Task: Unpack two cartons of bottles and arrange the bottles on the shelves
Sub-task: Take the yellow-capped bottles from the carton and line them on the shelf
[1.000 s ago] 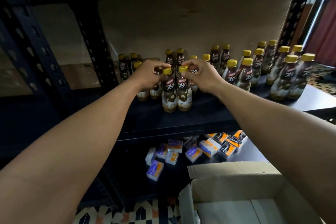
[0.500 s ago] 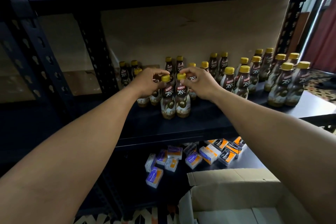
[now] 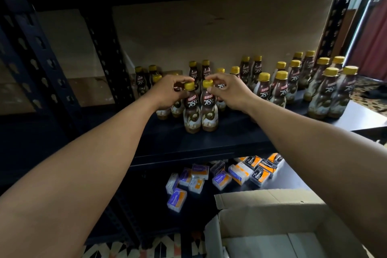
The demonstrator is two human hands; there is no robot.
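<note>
Two hands are reaching onto the dark shelf (image 3: 209, 145), each one pinching a yellow cap. The left hand (image 3: 168, 93) is gripping the cap of the left front bottle (image 3: 191, 112) between thumb and curled fingers. The right hand (image 3: 229, 92) is pinching the cap of the right front bottle (image 3: 209, 110) the same way. Both bottles are standing upright and touching side by side near the shelf's front edge — ahead of the other bottles (image 3: 280, 89), which are standing in pairs behind them and off to the right. Small packets (image 3: 221, 179) — purple and orange — are lying scattered on the lower shelf (image 3: 293, 180). An open carton (image 3: 261, 211) is sitting below at the lower right, its flaps folded outward.
</note>
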